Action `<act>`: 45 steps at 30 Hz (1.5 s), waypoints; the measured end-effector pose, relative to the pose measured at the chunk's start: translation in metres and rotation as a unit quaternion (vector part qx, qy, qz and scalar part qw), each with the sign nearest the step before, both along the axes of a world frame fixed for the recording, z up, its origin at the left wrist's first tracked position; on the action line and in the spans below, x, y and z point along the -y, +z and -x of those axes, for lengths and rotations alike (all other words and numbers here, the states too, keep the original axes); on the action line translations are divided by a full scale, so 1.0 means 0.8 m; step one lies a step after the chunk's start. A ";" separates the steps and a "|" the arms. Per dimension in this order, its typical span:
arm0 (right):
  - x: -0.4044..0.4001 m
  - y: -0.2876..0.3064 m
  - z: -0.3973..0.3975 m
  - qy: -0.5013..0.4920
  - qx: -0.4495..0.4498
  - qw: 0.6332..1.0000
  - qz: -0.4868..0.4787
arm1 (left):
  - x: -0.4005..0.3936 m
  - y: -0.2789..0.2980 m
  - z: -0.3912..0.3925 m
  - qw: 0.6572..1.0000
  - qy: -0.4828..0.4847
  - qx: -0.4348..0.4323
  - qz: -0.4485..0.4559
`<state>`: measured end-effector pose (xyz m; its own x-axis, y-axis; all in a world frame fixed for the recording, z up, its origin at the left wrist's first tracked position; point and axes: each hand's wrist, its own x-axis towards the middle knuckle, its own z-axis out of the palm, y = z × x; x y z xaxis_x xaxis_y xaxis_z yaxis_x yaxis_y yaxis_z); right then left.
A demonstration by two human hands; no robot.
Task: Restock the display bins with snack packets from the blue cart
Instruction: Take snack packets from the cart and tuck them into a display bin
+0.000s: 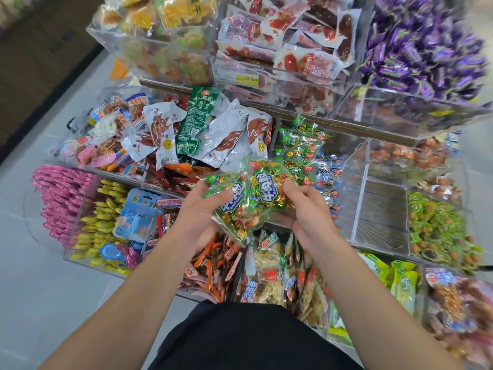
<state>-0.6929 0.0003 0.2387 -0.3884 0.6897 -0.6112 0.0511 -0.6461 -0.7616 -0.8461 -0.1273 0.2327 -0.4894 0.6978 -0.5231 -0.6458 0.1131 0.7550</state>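
Observation:
Both hands hold green snack packets above the clear display bins. My left hand (201, 209) grips a green packet (234, 209) of gold-wrapped pieces, thumb on top. My right hand (304, 209) pinches a second green packet (266, 182) that overlaps the first. Just behind them lies a bin (301, 145) holding matching green packets, with blue ones beside it. The blue cart is out of view.
Clear acrylic bins surround my hands: white and green packets (202, 129) behind left, pink and yellow sweets (88, 209) left, a bare-bottomed compartment (381, 206) right, purple candies (421, 44) at top right. Grey floor (40, 276) lies to the left.

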 end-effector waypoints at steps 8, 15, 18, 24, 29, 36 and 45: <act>-0.020 0.015 -0.017 0.350 0.136 0.842 -0.388 | -0.006 0.000 -0.009 0.996 -0.053 -0.057 0.035; -0.059 0.025 -0.023 0.489 0.133 0.785 -0.357 | -0.013 0.005 -0.003 0.994 -0.086 -0.053 0.048; -0.062 0.009 -0.033 0.423 0.152 0.826 -0.341 | -0.014 -0.001 0.004 0.997 -0.053 -0.020 0.044; -0.065 -0.032 -0.082 0.100 0.021 0.988 -0.113 | -0.013 -0.008 0.024 0.997 0.039 0.041 0.058; -0.074 -0.055 -0.114 -0.090 0.064 0.993 -0.036 | -0.006 -0.014 0.031 0.995 0.048 0.074 0.040; -0.068 -0.075 -0.090 -0.008 0.170 0.978 -0.122 | -0.011 -0.017 0.031 0.996 0.034 0.061 0.050; -0.072 -0.111 -0.039 0.222 0.518 0.731 -0.385 | -0.008 -0.022 0.030 0.998 0.010 0.038 0.051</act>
